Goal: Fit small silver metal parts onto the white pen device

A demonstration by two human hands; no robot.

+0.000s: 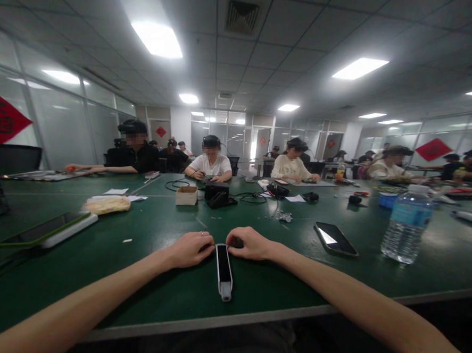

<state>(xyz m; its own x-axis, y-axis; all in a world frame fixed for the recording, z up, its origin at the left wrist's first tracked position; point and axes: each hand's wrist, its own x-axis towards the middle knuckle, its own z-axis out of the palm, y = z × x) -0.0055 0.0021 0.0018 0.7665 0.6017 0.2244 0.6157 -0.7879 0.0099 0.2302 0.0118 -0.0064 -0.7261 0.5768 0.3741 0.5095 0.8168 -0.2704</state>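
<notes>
Both forearms reach forward, the left hand [190, 249] and right hand [250, 244] curled inward, their fingers [232, 238] narrowly pinching the far end of a slim black-and-white handheld device [224, 270] (lying lengthwise) on the green surface [274, 286].

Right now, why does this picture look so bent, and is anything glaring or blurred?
In the head view, the wide lens bows the table edge; ceiling lights burn out white; glare streaks the phone and bottle; the far co-worker is pixelated over the face; the left hand and right hand look sharp on the device.
</notes>
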